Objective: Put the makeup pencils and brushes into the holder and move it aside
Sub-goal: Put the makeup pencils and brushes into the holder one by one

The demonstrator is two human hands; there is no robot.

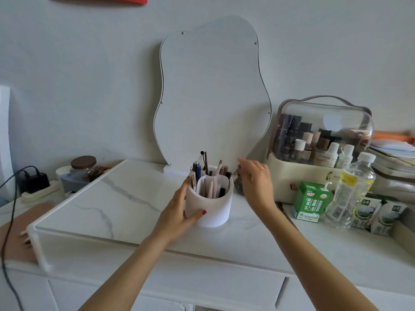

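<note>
Marble-top vanity [125,198]: white holder [211,205] at centre, pencils and brushes [208,176] upright inside. Left hand [179,212] wraps its 9 o'clock wall; right hand [256,182] loosely spread, empty, at 2 o'clock.

A white marble-patterned desk [125,198] is seen carrying a white holder [210,209] near its middle, a wavy mirror [213,97] propped at the back, and, to the right, a cosmetics case [314,158], a green carton [311,202] and a water bottle [350,191].
</note>
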